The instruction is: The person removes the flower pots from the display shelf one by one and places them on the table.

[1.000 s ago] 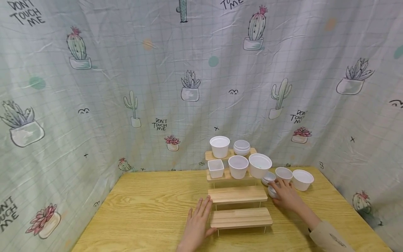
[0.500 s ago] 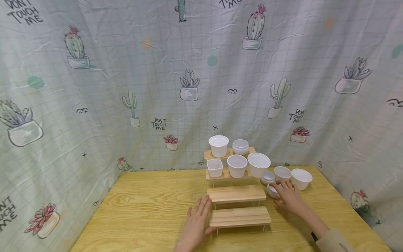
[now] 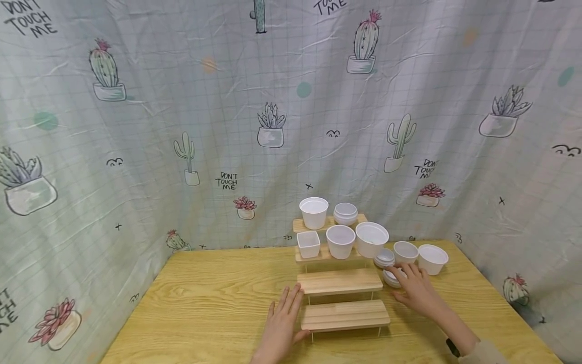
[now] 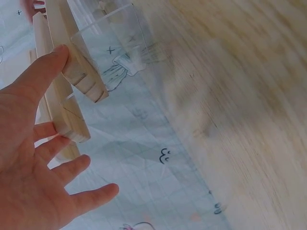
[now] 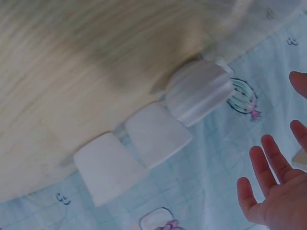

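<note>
At the right of the head view, my right hand (image 3: pixel 420 290) hovers beside a small round white pot (image 3: pixel 392 278) on the table, its fingertips partly over the rim. In the right wrist view, the fingers (image 5: pixel 261 165) are spread and apart from a ribbed white pot (image 5: pixel 199 91). My left hand (image 3: pixel 281 321) rests against the left ends of the wooden tiered stand; its thumb touches the lowest step (image 3: pixel 345 314) and its fingers reach the second step (image 3: pixel 340 281). The left wrist view shows that thumb (image 4: pixel 41 72) on a step's end, fingers extended.
Several white pots stand on the stand's upper two steps, among them a square pot (image 3: pixel 308 244) and a large round pot (image 3: pixel 372 239). Behind my right hand are a small pot (image 3: pixel 384 257), a tapered pot (image 3: pixel 405 252) and a wide pot (image 3: pixel 433 259). A cactus-print curtain (image 3: pixel 204 101) hangs behind.
My right hand has drawn slightly right and toward me, uncovering more of the small round pot. The left hand stays at the stand. The head view has shifted a little.
</note>
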Demonstrator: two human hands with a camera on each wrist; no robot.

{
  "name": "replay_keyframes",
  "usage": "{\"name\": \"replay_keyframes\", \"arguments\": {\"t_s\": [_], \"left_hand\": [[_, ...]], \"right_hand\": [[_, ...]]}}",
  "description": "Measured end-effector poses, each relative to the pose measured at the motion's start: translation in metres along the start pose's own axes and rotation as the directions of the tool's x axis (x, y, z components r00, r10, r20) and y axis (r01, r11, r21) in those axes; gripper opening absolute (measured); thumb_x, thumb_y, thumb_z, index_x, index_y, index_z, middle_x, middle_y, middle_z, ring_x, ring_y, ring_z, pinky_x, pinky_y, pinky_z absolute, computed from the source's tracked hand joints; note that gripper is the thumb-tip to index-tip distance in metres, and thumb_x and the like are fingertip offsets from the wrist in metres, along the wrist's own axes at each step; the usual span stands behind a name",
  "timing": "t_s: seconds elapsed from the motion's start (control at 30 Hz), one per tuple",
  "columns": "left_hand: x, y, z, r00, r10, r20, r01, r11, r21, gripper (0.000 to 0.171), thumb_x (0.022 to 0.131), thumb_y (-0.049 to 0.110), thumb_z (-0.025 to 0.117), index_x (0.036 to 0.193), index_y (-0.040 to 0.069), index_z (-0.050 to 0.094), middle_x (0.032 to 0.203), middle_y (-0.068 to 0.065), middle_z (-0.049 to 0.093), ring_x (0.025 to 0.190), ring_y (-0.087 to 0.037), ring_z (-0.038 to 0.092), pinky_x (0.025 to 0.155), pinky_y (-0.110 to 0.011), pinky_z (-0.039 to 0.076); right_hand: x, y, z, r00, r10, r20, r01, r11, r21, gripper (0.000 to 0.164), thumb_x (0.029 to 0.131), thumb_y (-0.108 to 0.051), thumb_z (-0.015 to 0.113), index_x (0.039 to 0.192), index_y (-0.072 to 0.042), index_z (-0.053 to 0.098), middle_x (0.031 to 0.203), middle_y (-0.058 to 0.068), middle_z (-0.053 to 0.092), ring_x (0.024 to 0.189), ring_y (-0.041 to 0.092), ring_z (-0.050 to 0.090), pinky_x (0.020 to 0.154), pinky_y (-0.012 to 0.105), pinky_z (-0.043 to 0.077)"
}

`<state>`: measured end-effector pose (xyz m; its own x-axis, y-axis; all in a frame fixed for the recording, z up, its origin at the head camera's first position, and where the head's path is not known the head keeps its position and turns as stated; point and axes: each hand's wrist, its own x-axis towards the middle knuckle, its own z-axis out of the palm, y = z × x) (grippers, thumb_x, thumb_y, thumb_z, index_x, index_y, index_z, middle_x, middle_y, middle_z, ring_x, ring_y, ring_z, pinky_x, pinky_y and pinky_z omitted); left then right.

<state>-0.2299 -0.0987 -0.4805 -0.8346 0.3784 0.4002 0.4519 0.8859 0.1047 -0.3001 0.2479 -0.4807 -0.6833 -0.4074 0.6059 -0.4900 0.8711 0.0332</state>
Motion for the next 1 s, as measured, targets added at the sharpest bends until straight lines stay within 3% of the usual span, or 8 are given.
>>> {"name": "replay_keyframes", "arguments": {"t_s": [0.3, 0.47, 0.57, 0.67, 0.7, 0.83, 0.97, 1.0], "left_hand": [[-0.001, 0.002, -0.001, 1.0, -0.006, 0.009, 0.006, 1.0, -0.009, 0.086, 0.067, 0.044, 0.069, 0.136, 0.009, 0.033, 0.145, -0.005, 0.029, 0.129, -0.032, 0.033, 0.088, -0.061, 0.041], [-0.001, 0.002, -0.001, 1.0, -0.009, 0.003, 0.009, 1.0, -0.003, 0.086, 0.066, 0.044, 0.069, 0.136, 0.009, 0.033, 0.145, -0.005, 0.029, 0.129, -0.032, 0.033, 0.088, -0.06, 0.041], [-0.001, 0.002, -0.002, 1.0, -0.011, 0.0, 0.011, 1.0, 0.005, 0.087, 0.066, 0.044, 0.069, 0.136, 0.009, 0.033, 0.145, -0.005, 0.029, 0.129, -0.032, 0.033, 0.089, -0.06, 0.041], [0.0, 0.002, -0.002, 1.0, -0.014, -0.001, 0.014, 1.0, 0.01, 0.087, 0.066, 0.045, 0.07, 0.137, 0.009, 0.033, 0.145, -0.005, 0.029, 0.129, -0.032, 0.033, 0.089, -0.06, 0.041], [0.0, 0.003, -0.002, 1.0, -0.014, -0.001, 0.014, 1.0, 0.01, 0.087, 0.066, 0.044, 0.07, 0.137, 0.009, 0.032, 0.145, -0.005, 0.029, 0.13, -0.032, 0.033, 0.089, -0.06, 0.041], [0.0, 0.003, -0.002, 1.0, -0.009, -0.009, 0.009, 1.0, 0.006, 0.087, 0.066, 0.044, 0.07, 0.136, 0.009, 0.033, 0.145, -0.005, 0.029, 0.129, -0.032, 0.034, 0.089, -0.06, 0.041], [-0.001, 0.003, -0.002, 1.0, -0.003, -0.015, 0.003, 1.0, 0.0, 0.086, 0.066, 0.043, 0.069, 0.136, 0.008, 0.033, 0.145, -0.006, 0.029, 0.129, -0.033, 0.034, 0.088, -0.061, 0.041], [-0.001, 0.003, -0.002, 1.0, -0.003, -0.014, 0.003, 1.0, 0.0, 0.086, 0.066, 0.043, 0.069, 0.136, 0.008, 0.033, 0.145, -0.006, 0.029, 0.129, -0.033, 0.034, 0.088, -0.061, 0.041]], "right_hand": [[0.004, -0.007, -0.011, 0.998, -0.039, -0.048, 0.039, 0.999, -0.002, 0.055, 0.063, -0.03, 0.079, 0.11, -0.011, 0.056, 0.102, 0.01, 0.054, 0.094, 0.028, 0.049, 0.065, 0.037, 0.033], [0.01, -0.009, -0.021, 0.993, -0.059, -0.098, 0.063, 0.997, 0.045, 0.063, 0.085, -0.058, 0.03, 0.111, -0.007, 0.056, 0.102, 0.013, 0.054, 0.094, 0.031, 0.049, 0.07, 0.045, 0.035], [0.014, -0.011, -0.029, 0.991, -0.06, -0.119, 0.068, 0.996, 0.063, 0.053, 0.084, -0.05, 0.051, 0.112, -0.005, 0.055, 0.104, 0.014, 0.055, 0.096, 0.031, 0.049, 0.072, 0.048, 0.035], [0.018, -0.012, -0.038, 0.988, -0.071, -0.135, 0.08, 0.995, 0.063, 0.054, 0.068, -0.024, 0.074, 0.113, -0.003, 0.054, 0.107, 0.015, 0.054, 0.099, 0.03, 0.048, 0.073, 0.048, 0.034], [0.02, -0.012, -0.04, 0.987, -0.077, -0.144, 0.087, 0.994, 0.06, 0.057, 0.063, -0.018, 0.076, 0.113, -0.002, 0.054, 0.108, 0.016, 0.054, 0.099, 0.03, 0.048, 0.073, 0.048, 0.034], [0.027, -0.013, -0.048, 0.978, -0.103, -0.182, 0.116, 0.991, 0.064, 0.05, 0.082, -0.038, 0.059, 0.114, -0.001, 0.054, 0.109, 0.018, 0.054, 0.102, 0.031, 0.047, 0.073, 0.046, 0.034], [0.034, -0.015, -0.053, 0.975, -0.095, -0.2, 0.112, 0.99, 0.08, 0.057, 0.087, -0.049, 0.047, 0.117, -0.001, 0.052, 0.114, 0.018, 0.052, 0.104, 0.033, 0.047, 0.076, 0.048, 0.034], [0.036, -0.017, -0.055, 0.976, -0.091, -0.199, 0.108, 0.991, 0.079, 0.056, 0.084, -0.046, 0.054, 0.118, -0.001, 0.052, 0.115, 0.018, 0.052, 0.104, 0.034, 0.048, 0.076, 0.049, 0.035]]}}
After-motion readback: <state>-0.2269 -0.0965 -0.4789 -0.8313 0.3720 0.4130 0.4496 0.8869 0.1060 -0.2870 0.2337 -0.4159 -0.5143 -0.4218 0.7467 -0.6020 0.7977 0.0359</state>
